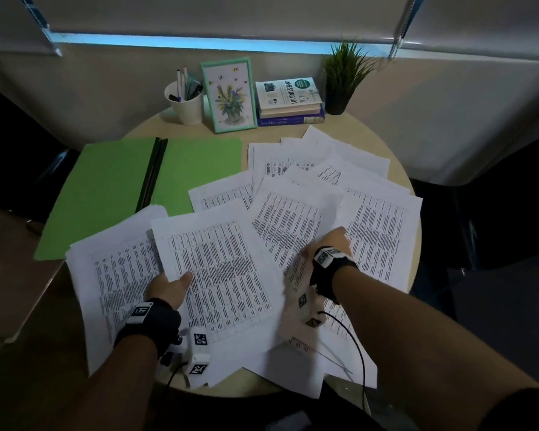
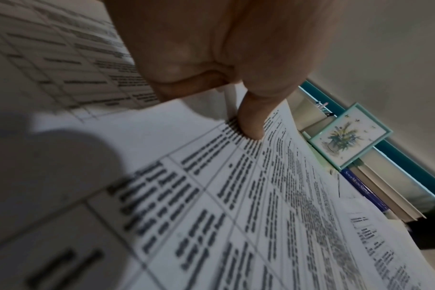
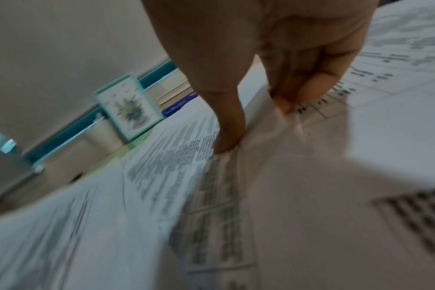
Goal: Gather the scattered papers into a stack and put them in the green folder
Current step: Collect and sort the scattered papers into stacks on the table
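Note:
Several printed sheets (image 1: 296,213) lie fanned over the round table. The green folder (image 1: 112,188) lies open at the back left, its right flap partly under the papers. My left hand (image 1: 168,287) pinches the left edge of a front sheet (image 1: 221,269), thumb (image 2: 251,125) on top of the print. My right hand (image 1: 327,247) pinches a lifted, bending sheet (image 3: 236,196) between thumb (image 3: 228,137) and fingers (image 3: 288,102) at the front right. That sheet is blurred in both views.
At the back of the table (image 1: 231,132) stand a white pen cup (image 1: 185,102), a teal picture frame (image 1: 227,94), a pile of books (image 1: 288,101) and a potted plant (image 1: 343,79). Papers overhang the near edge. A brown surface (image 1: 10,269) adjoins on the left.

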{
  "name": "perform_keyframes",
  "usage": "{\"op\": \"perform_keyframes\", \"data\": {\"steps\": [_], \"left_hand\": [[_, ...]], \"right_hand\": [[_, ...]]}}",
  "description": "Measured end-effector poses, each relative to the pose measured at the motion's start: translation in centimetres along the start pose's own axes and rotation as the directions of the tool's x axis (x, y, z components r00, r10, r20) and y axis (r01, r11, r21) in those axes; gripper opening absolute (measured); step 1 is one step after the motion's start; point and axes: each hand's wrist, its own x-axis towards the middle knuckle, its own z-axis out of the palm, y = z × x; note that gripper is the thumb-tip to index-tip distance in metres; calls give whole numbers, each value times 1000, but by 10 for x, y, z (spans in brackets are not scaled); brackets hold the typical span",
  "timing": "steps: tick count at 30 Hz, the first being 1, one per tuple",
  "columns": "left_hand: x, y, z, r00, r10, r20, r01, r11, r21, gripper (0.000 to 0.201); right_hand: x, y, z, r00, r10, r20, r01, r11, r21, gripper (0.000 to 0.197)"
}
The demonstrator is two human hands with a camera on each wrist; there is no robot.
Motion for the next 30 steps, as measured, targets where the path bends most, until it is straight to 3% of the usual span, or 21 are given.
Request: {"op": "perform_keyframes", "data": {"steps": [3,6,9,12,15,18,19,21,22,24,28,30], "left_hand": [[1,1,-3,1000,1,-5,-1,1000,-6,55],[3,0,-6,1000,-24,-8,24,1000,-7,60],[2,3,-7,999,-42,-4,42,999,16,59],[2,5,-6,1000,-4,-2,4,1000,26,49],[4,5,-5,1000,0,13,-1,999,43,50],[-2,12,-3,1000,-3,27,2,1000,29,48],[-2,11,-1,999,-5,40,4,1000,23,50],[-2,11,2,997,-33,73,32,999,12,62],[-1,9,4,995,-46,87,46,999,2,68],[0,6,6,991,-44,125,54,995,-82,72],[-3,0,15,983,-34,181,55,992,-113,109],[-1,-5,18,986,-27,162,35,998,-44,99]], "right_hand": [[-1,5,-9,992,-110,-58,117,984,136,48],[-7,-2,-27,960,-216,-180,257,933,251,18],[-8,-22,-60,909,-279,-311,389,837,386,14],[-7,-47,-97,847,-390,-361,519,756,399,19],[-12,-70,-120,839,-475,-267,544,742,392,27],[-24,-80,-117,826,-559,-68,554,786,275,23],[-30,-79,-108,832,-555,9,534,805,257,21],[-34,-71,-81,865,-486,128,458,867,196,38],[-32,-63,-64,878,-455,151,443,890,103,47],[-33,-46,-29,892,-424,159,434,900,-34,42],[-51,-15,27,897,-374,237,402,912,-84,36],[-54,-7,42,885,-415,210,441,892,-100,36]]}}
